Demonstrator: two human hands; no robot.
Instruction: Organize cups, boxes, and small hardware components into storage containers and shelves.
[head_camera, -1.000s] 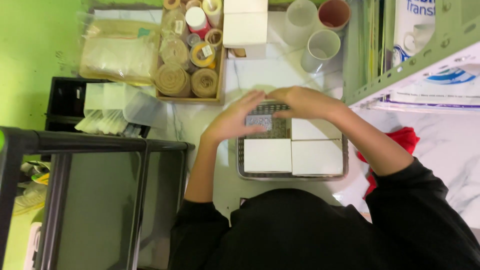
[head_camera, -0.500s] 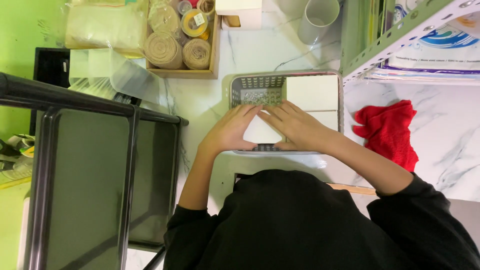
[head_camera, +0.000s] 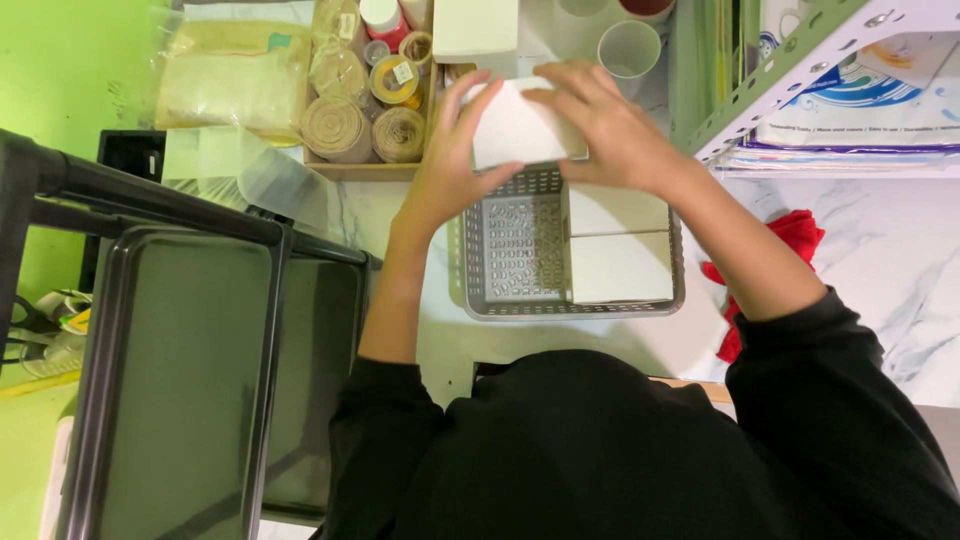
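Note:
Both my hands hold one white box (head_camera: 515, 130) lifted above the far end of a grey perforated basket (head_camera: 510, 260). My left hand (head_camera: 455, 150) grips the box's left side and my right hand (head_camera: 610, 125) covers its right side and top. Two more white boxes (head_camera: 620, 245) lie in the right half of the basket; its left half shows bare mesh. The basket rests on a white marble-patterned counter (head_camera: 900, 270).
A wooden tray (head_camera: 365, 110) with twine spools and tape rolls stands at the back left, beside a plastic bag (head_camera: 225, 75). White cups (head_camera: 628, 45) and another white box (head_camera: 475, 28) sit behind. A red cloth (head_camera: 790, 235) lies right. A black cart (head_camera: 190, 340) stands left; a metal shelf (head_camera: 800, 60) stands right.
My hands lifted a white box out of the basket's near left part and carried it up and away, over the far end. The left half of the basket now lies bare.

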